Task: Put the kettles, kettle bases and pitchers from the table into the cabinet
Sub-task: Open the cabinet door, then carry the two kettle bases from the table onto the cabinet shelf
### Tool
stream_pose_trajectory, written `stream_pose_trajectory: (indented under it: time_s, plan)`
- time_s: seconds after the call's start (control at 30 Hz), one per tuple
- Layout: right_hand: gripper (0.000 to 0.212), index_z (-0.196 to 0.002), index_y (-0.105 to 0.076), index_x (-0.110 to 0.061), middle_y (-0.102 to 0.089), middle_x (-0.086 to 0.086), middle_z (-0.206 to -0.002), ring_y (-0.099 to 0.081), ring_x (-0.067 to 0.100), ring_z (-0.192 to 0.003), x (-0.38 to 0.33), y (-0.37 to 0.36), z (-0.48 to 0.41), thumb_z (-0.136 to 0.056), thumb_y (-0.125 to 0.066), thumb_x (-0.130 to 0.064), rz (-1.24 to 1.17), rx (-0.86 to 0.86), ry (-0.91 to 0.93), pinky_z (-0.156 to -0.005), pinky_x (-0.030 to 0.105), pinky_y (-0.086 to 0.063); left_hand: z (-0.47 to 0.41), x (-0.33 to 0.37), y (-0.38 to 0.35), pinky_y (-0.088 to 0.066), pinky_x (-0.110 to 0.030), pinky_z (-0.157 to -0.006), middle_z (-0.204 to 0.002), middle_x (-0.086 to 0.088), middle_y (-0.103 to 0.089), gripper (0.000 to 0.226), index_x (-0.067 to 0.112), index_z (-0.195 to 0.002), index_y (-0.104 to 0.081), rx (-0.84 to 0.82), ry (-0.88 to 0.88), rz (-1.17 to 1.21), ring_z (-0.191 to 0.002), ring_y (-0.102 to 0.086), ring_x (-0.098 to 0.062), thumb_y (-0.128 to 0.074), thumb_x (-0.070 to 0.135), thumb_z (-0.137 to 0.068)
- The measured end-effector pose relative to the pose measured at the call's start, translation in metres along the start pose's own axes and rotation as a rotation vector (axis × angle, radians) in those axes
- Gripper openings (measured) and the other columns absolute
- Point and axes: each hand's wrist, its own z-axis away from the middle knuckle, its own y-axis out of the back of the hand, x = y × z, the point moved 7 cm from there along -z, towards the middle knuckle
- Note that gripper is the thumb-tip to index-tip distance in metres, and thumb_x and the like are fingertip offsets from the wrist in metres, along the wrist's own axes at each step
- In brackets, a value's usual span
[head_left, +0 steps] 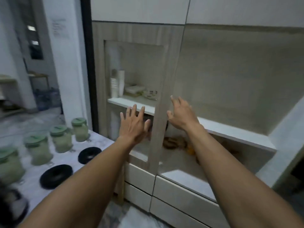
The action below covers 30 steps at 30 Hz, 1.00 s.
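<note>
The cabinet (230, 129) is straight ahead, its right half open onto a white shelf. A wood-framed glass door (162, 99) covers the left half. My left hand (133, 124) is spread flat against or just before the door's glass and holds nothing. My right hand (182, 112) reaches past the door's right edge with fingers apart, also holding nothing. On the marble table (69, 155) at the left stand several pitchers with green lids (60, 139) and two black round kettle bases (56, 176) (89, 154). A dark blurred object (11, 206) sits at the table's near corner.
Behind the glass, the upper shelf holds stacked cups (117, 83) and small boxes (134, 90). Brown and orange items (174, 143) lie on the lower shelf. White drawers (181, 188) run below the cabinet. A white counter (286, 137) juts in at the right.
</note>
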Motion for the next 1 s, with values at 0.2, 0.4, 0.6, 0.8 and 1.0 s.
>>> stream_pose_trajectory:
  time_s: [0.2, 0.4, 0.6, 0.8, 1.0]
  plan:
    - [0.071, -0.162, -0.019, -0.017, -0.019, 0.018, -0.168, -0.017, 0.034, -0.154, -0.107, -0.09, -0.054, -0.101, -0.05, -0.035, -0.1, -0.119, 0.169, -0.123, 0.055, -0.02, -0.002, -0.13, 0.011, -0.014, -0.06, -0.119, -0.165, -0.014, -0.015, 0.066, 0.024, -0.158, -0.018, 0.032, 0.201, -0.093, -0.152, -0.011, -0.034, -0.031, 0.053, -0.101]
    - [0.07, -0.162, -0.018, -0.018, -0.02, 0.016, -0.167, -0.017, 0.031, -0.155, -0.199, -0.171, -0.089, -0.101, -0.049, -0.035, -0.171, -0.197, 0.306, -0.123, 0.055, -0.021, 0.014, -0.238, 0.011, -0.018, -0.06, -0.118, -0.163, -0.013, -0.021, 0.063, 0.023, -0.156, -0.023, 0.048, 0.382, -0.171, -0.15, -0.016, -0.036, -0.033, 0.052, -0.101]
    - [0.07, -0.162, -0.018, -0.019, -0.02, 0.018, -0.168, -0.018, 0.033, -0.155, -0.267, -0.271, -0.105, -0.101, -0.047, -0.037, -0.189, -0.357, 0.413, -0.122, 0.055, -0.022, 0.041, -0.325, -0.008, -0.017, -0.058, -0.118, -0.164, -0.012, -0.021, 0.063, 0.025, -0.156, -0.023, 0.031, 0.569, -0.195, -0.15, -0.016, -0.035, -0.033, 0.052, -0.101]
    - [0.065, -0.159, -0.024, -0.016, -0.023, 0.016, -0.166, -0.018, 0.032, -0.153, -0.32, -0.367, -0.124, -0.102, -0.049, -0.035, -0.201, -0.465, 0.537, -0.121, 0.053, -0.021, 0.062, -0.397, -0.057, -0.01, -0.056, -0.12, -0.166, -0.011, -0.014, 0.063, 0.026, -0.158, -0.018, -0.019, 0.75, -0.177, -0.152, -0.009, -0.033, -0.032, 0.052, -0.102]
    - [0.068, -0.161, -0.022, -0.017, -0.021, 0.016, -0.166, -0.016, 0.033, -0.154, -0.34, -0.471, -0.14, -0.102, -0.048, -0.039, -0.168, -0.642, 0.616, -0.121, 0.057, -0.021, 0.075, -0.446, -0.123, -0.013, -0.059, -0.119, -0.164, -0.014, -0.018, 0.066, 0.024, -0.158, -0.019, -0.12, 0.911, -0.18, -0.151, -0.012, -0.035, -0.034, 0.054, -0.101]
